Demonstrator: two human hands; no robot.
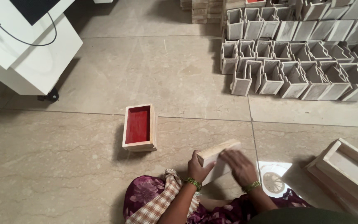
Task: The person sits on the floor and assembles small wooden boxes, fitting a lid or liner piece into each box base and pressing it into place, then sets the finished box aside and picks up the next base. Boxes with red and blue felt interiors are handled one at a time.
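Gripped by the left hand (198, 167) at lower centre, a pale wooden box (219, 158) — right hand (240, 166) flat on it; a red-lined box (139, 127) sits empty at mid-frame — unlined boxes (295, 74) fill the upper right.

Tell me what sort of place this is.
Probably a small woodcraft workshop, worked on the floor. Rows of unfinished wooden boxes stand on the stone tiles, a box with a red lining lies nearby, and both hands, left and right, hold another wooden box.
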